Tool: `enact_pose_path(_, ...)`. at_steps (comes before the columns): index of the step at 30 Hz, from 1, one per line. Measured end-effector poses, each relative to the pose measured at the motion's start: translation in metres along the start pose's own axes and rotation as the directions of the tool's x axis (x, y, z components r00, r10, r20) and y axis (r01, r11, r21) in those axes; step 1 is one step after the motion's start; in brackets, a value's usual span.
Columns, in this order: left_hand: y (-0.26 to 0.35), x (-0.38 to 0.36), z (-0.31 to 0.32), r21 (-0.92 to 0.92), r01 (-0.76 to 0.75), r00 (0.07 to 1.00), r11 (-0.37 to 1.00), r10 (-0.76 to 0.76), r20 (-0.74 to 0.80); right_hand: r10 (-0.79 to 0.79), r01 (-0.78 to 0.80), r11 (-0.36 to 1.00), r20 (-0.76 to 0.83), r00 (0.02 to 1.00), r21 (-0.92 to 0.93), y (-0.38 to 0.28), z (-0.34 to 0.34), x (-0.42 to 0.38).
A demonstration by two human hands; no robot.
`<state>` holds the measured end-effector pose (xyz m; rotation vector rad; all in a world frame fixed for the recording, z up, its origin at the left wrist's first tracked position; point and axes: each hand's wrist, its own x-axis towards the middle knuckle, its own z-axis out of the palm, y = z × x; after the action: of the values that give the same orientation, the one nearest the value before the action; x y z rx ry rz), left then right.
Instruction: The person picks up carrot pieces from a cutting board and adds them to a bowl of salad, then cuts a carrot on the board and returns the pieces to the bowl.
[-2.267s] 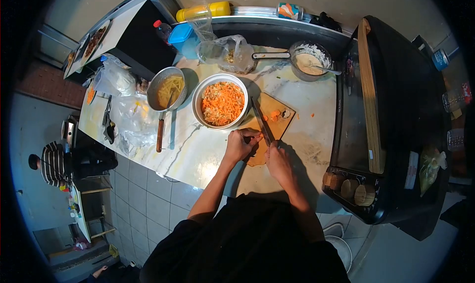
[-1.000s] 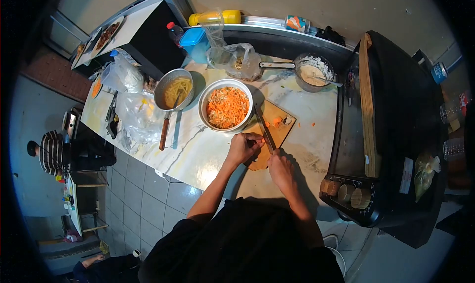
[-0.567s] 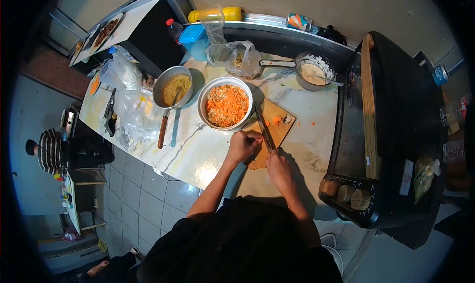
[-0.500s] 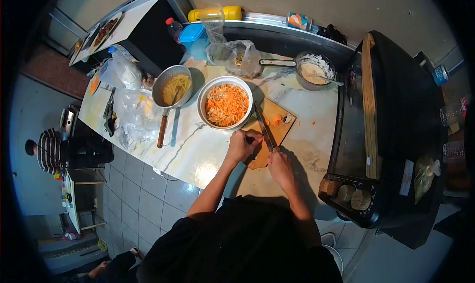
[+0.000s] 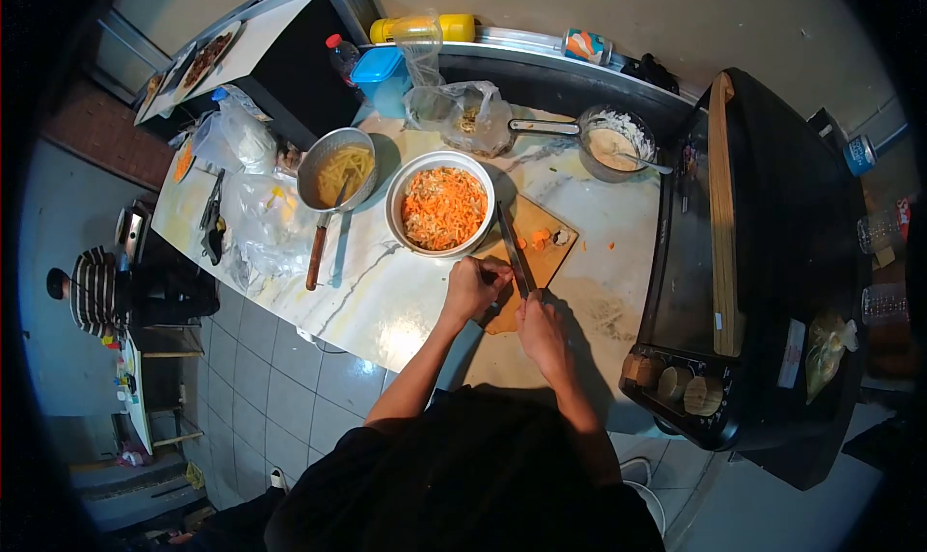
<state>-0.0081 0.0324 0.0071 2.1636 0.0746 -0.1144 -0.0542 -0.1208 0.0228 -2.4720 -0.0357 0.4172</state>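
Note:
My right hand (image 5: 543, 332) is closed round the handle of a kitchen knife (image 5: 513, 248), its long dark blade pointing away from me over a wooden cutting board (image 5: 555, 262). Beside the blade, my left hand (image 5: 471, 291) is pinched together at the board's left edge; whatever its fingertips hold is too small to make out. Carrot pieces (image 5: 540, 235) lie on the board right of the knife, and an orange bit (image 5: 611, 245) is on the table. Just beyond my left hand stands a white pot (image 5: 393, 209) filled with shredded carrot mixed with paler shreds (image 5: 444, 204).
A saucepan (image 5: 307, 180) of yellow strips in liquid stands left, with plastic bags (image 5: 261, 219) beside it. Farther back are a blue-lidded container (image 5: 379, 66) and a pan of batter (image 5: 610, 146). A black oven (image 5: 792, 253) borders the right. A person (image 5: 97, 291) is far left.
The knife and my right hand have shifted slightly left, towards my left hand. My left hand stays nearly in place. The view has moved a little.

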Motion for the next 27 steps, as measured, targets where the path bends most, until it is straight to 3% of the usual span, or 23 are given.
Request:
enact_pose_path(4,0.004,0.000,-0.001,0.039,0.062,0.998,0.997,-0.062,-0.002,0.004,-0.005,0.997,0.012,1.000,0.077,0.002,0.000,0.001)
enact_pose_path(8,0.000,0.001,0.001,0.015,0.030,1.000,0.999,-0.030,-0.004,0.018,-0.018,0.998,0.002,1.000,0.066,0.004,0.004,0.001)
enact_pose_path(11,0.005,-0.001,0.000,0.050,0.089,0.996,0.995,-0.089,0.002,-0.022,0.023,1.000,-0.024,0.999,0.015,0.003,0.002,0.000)
enact_pose_path(16,0.005,-0.001,0.001,-0.004,0.050,0.999,0.999,-0.050,-0.016,0.035,-0.039,0.993,0.043,0.998,0.115,0.005,-0.002,0.002)
enact_pose_path(27,-0.007,0.001,0.010,-0.121,0.068,0.996,0.990,-0.074,-0.047,0.026,-0.027,0.997,0.014,1.000,0.079,0.005,0.006,0.002)
